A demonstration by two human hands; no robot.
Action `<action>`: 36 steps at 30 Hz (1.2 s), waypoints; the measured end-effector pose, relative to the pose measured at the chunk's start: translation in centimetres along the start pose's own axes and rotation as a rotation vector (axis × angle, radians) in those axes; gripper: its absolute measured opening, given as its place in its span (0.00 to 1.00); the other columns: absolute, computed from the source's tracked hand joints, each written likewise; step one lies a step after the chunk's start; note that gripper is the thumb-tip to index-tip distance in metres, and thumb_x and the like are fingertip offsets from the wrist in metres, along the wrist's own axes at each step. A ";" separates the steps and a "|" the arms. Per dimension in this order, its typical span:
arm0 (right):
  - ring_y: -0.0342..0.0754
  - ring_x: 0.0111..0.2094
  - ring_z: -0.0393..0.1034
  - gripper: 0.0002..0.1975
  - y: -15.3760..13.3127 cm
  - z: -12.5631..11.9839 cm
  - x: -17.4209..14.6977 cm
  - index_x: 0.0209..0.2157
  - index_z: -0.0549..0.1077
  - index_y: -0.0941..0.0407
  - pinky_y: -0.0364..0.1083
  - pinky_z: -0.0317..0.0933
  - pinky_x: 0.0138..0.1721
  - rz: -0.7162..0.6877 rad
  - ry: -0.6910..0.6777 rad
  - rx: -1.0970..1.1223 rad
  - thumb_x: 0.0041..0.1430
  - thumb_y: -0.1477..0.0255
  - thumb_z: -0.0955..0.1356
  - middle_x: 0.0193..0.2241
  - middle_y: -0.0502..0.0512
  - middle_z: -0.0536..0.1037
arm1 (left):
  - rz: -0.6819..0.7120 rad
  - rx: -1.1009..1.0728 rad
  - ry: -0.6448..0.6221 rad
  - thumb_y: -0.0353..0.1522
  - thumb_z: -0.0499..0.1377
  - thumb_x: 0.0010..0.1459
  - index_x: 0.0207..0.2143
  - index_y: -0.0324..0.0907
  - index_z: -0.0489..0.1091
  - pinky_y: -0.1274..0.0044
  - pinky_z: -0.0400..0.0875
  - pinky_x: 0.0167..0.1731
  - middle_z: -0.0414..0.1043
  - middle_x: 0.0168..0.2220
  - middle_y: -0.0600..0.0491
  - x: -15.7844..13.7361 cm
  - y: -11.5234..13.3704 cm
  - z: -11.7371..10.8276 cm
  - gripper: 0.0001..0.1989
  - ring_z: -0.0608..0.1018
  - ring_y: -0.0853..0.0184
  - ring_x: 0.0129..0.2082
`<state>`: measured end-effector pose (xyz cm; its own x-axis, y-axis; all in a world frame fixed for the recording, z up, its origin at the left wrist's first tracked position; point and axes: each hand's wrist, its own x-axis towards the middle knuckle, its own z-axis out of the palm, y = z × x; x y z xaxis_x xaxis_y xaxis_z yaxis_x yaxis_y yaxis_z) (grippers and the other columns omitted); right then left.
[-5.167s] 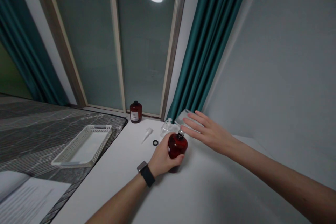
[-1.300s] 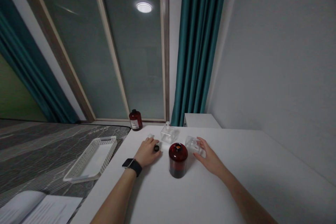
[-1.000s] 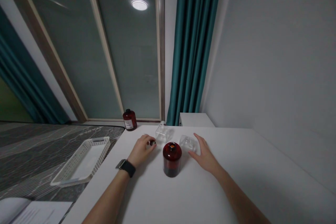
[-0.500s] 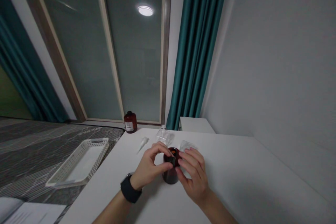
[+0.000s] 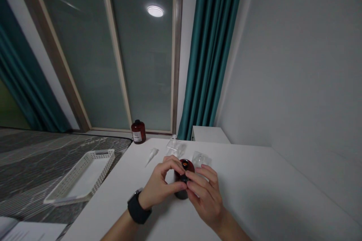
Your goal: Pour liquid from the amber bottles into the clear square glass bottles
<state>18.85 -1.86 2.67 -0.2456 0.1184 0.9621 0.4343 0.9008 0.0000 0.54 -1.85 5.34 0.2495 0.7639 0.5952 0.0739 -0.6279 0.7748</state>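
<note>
A dark brown bottle (image 5: 181, 195) stands upright on the white table, its round mouth uncovered and facing up. In front of its neck, my left hand (image 5: 162, 179) pinches a small black cap (image 5: 184, 178) between thumb and fingers. My right hand (image 5: 206, 192) meets it from the other side, with thumb and forefinger closed on the cap and the other fingers loosely bent. Fingertips hide much of the cap and the bottle's shoulder. Close behind the right fingers lies a clear plastic piece (image 5: 200, 158).
A second brown bottle (image 5: 138, 132) with black cap and white label stands at the table's far left corner. Nearby lie a white cone-shaped nozzle (image 5: 152, 154) and a clear bag (image 5: 174, 146). Left of the table are a white basket (image 5: 66, 182) and an open book (image 5: 36, 231).
My right hand has moved left, and its thumb and forefinger have closed on the black cap in my left hand. The view has shifted slightly.
</note>
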 end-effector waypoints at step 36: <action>0.51 0.40 0.71 0.04 4.9 0.1 0.2 0.37 0.72 0.53 0.50 0.65 0.45 0.749 -0.091 0.377 0.59 0.73 0.67 0.36 0.54 0.75 | -0.232 0.126 -0.065 0.30 0.63 0.48 0.52 0.41 0.61 0.60 0.63 0.56 0.68 0.51 0.44 -0.4 -3.4 0.7 0.28 0.71 0.54 0.53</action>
<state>20.82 2.59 2.84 -0.0839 0.7588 0.6458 0.1959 0.6480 -0.7360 0.83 -0.13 2.28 0.2728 0.8808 0.3869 0.2549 -0.4540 0.8538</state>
